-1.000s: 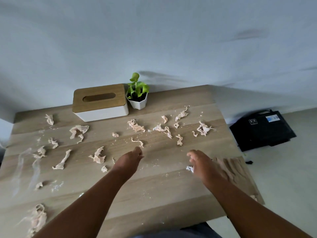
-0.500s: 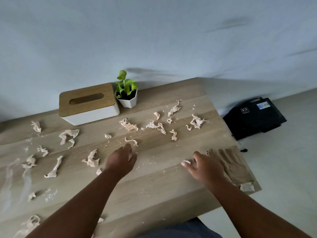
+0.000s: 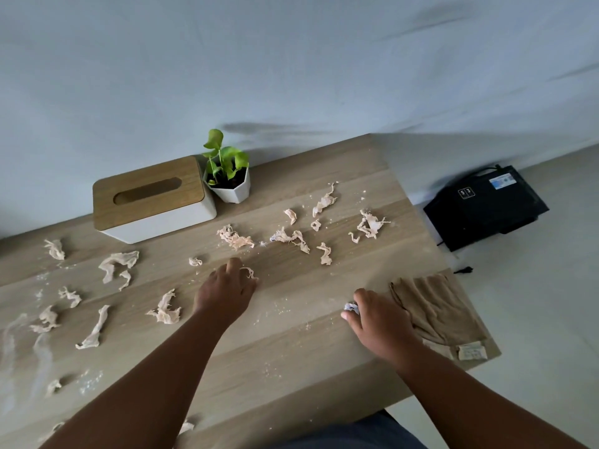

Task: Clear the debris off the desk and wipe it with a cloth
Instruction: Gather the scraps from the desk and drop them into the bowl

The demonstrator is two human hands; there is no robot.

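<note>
Wood-grain desk (image 3: 291, 345), seen from the head camera, carries pale, pinkish torn scraps across most of its surface, with fine white crumbs among them. One cluster of scraps (image 3: 293, 236) lies toward the far right corner; a second group (image 3: 116, 265) lies along the left half, reaching the left edge. More shreds sit at the near edge, partly hidden by the left forearm.

The left hand (image 3: 225, 291) rests palm-down near the desk's middle, fingers curled over a thin scrap (image 3: 249, 272) that shows at its fingertips; the grasp appears to be a pinch, though the palm hides most of it. The right hand (image 3: 381, 322) lies toward the near right corner, fingers curled round a small white wad (image 3: 351, 307) that protrudes beside the thumb.

A tan cloth (image 3: 434, 306) lies flat at the right edge, just beside the right hand and partly under it, with a label at its near corner.

At the far edge stands a white tissue box (image 3: 152, 200) with a wooden lid, and touching or just beside it a small plant (image 3: 227, 176) in a white pot. A black device (image 3: 486, 205) lies on the floor beyond the right edge.
</note>
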